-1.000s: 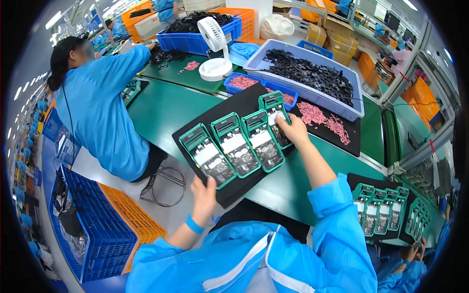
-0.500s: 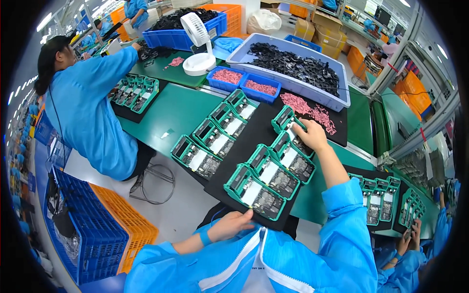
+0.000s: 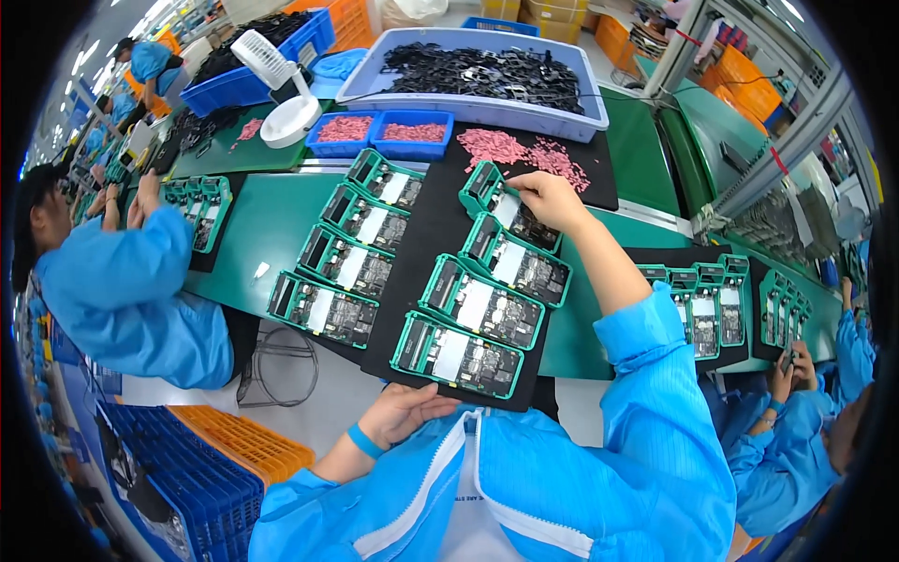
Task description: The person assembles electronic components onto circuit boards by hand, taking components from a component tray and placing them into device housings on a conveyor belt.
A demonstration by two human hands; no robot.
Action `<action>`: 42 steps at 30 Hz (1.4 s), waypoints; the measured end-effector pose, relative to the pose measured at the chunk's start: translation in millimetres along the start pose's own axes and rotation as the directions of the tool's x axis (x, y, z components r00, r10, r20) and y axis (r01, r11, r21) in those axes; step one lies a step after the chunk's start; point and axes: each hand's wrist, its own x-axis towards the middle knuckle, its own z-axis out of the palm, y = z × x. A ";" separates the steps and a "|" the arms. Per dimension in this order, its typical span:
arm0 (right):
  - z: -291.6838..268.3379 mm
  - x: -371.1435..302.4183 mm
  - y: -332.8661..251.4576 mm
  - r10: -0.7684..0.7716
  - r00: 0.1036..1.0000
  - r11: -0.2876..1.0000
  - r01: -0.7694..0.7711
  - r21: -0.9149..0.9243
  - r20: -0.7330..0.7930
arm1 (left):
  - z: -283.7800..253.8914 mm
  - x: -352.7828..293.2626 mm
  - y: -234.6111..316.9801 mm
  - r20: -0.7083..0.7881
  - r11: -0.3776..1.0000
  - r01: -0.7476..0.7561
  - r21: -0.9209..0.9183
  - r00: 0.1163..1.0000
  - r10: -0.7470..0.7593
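Swung round since a second ago in the head view, the black board [image 3: 403, 281] is now seen with its long axis running away from the wearer, its far end leaning slightly right. Four green-framed units [image 3: 482, 307] are carried on it in a near-to-far row, each lying lengthwise from left to right, with its raised black end pointed left. The near end of the board is seen past the bench edge, over the lap.

Earlier the row was slanted, and the second board's units [image 3: 348, 258], now shown just left of the black board, were covered by it. The left hand [image 3: 409, 414] has been shifted from the board's left corner to its near edge, fingers together and partly hidden beneath; how firmly it is gripped cannot be told. At the farthest unit the right hand [image 3: 552, 201] is placed, thumb and forefinger drawn close; whether anything is pinched cannot be told.

Pink pieces [image 3: 492, 147] are heaped beyond the board's far end, with a pale blue tub [image 3: 552, 124] farther off. Small dark lettering, partly covered, is shown on the white shirt [image 3: 468, 526] below the board.
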 end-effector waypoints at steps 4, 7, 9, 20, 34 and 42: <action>-11.6 -18.1 -1.7 0.239 0.951 0.971 -0.231 0.063 -0.196 | 9.0 -2.0 5.8 -0.011 0.996 0.083 0.046 0.997 -0.082; 1.0 -48.6 -2.6 0.392 0.864 0.904 -0.298 0.308 -0.315 | 33.2 1.8 -0.1 -0.102 0.958 0.122 0.258 0.990 -0.098; 8.7 -71.0 3.7 0.467 0.815 0.871 -0.357 0.336 -0.343 | 32.9 5.2 0.0 -0.092 0.963 0.169 0.208 0.984 -0.153; 37.4 -77.9 2.2 0.233 0.907 0.965 -0.171 0.199 -0.350 | 0.9 -20.0 28.2 -0.148 0.955 0.076 0.287 0.988 -0.034; 39.6 -9.0 -16.5 -0.050 0.988 0.996 0.060 0.063 -0.144 | 161.4 -77.7 183.6 0.278 -0.184 -0.227 0.956 0.903 0.328; 0.9 -7.2 6.8 0.211 0.923 0.965 -0.145 0.220 -0.321 | 153.5 101.5 270.3 0.579 -0.705 -0.161 0.691 0.708 0.405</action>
